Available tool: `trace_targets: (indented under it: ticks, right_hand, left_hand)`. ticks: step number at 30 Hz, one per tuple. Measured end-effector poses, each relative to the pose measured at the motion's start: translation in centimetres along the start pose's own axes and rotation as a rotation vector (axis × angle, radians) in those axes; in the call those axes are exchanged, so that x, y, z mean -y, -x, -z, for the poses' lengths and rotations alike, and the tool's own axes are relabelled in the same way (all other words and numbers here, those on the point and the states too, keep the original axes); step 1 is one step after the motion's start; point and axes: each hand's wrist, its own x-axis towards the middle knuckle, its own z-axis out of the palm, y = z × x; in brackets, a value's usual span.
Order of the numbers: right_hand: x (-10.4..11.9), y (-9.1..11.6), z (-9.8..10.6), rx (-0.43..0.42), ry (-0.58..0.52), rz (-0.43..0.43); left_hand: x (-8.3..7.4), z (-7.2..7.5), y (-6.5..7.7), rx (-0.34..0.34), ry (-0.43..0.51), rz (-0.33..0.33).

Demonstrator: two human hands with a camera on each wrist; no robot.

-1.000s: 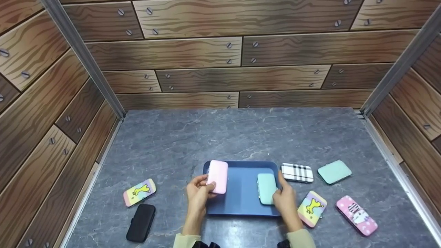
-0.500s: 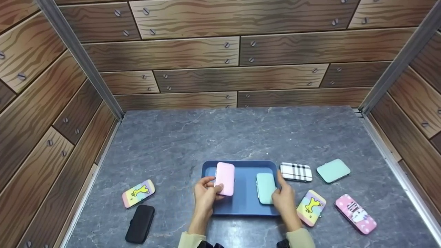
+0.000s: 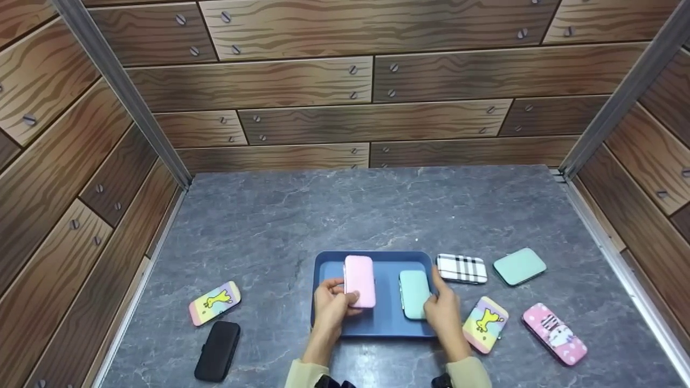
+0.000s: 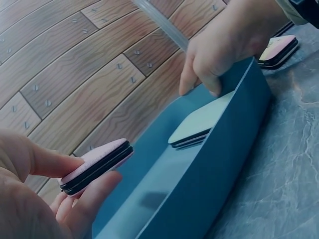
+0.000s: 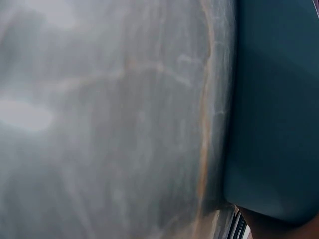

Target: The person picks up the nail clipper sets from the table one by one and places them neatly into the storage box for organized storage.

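My left hand (image 3: 330, 308) pinches a slim pink hard case (image 3: 360, 281) between thumb and fingers, holding it above the left half of a blue tray (image 3: 385, 323). The left wrist view shows the pink case (image 4: 97, 162) edge-on, closed, with a dark rim, apart from the tray wall. A mint-green case (image 3: 413, 295) lies inside the tray at its right end. At the right wall, my right hand (image 3: 446, 318) grips the tray, thumb on the inner side and index finger along the rim. The right wrist view has mostly table and the tray's outer wall (image 5: 279, 114).
Right of the tray lie a plaid case (image 3: 462, 269), another mint case (image 3: 519, 267), a giraffe-print case (image 3: 485, 325) and a pink cartoon case (image 3: 555, 334). Another giraffe-print case (image 3: 215, 303) and a black case (image 3: 217, 351) lie left. Wood-patterned walls (image 3: 307, 86) enclose the table.
My left hand has moved rightward with the pink case, from the tray's left edge further over its inside. The right hand stays at the tray's right wall.
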Motion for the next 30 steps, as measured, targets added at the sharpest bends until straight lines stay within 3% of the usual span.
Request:
trace_targets:
  ticks: [8, 26, 30]
  right_hand:
    - [0.0, 0.0, 0.1, -0.014, 0.017, -0.005]
    - [0.2, 0.0, 0.0, -0.013, 0.015, -0.001]
    - [0.1, 0.1, 0.0, -0.011, 0.016, 0.001]
  left_hand:
    - [2.8, -1.2, -1.6, 0.012, 0.009, 0.015]
    - [5.1, -2.7, -2.5, 0.02, -0.029, 0.023]
    - [5.4, -3.1, -2.6, 0.02, -0.074, 0.016]
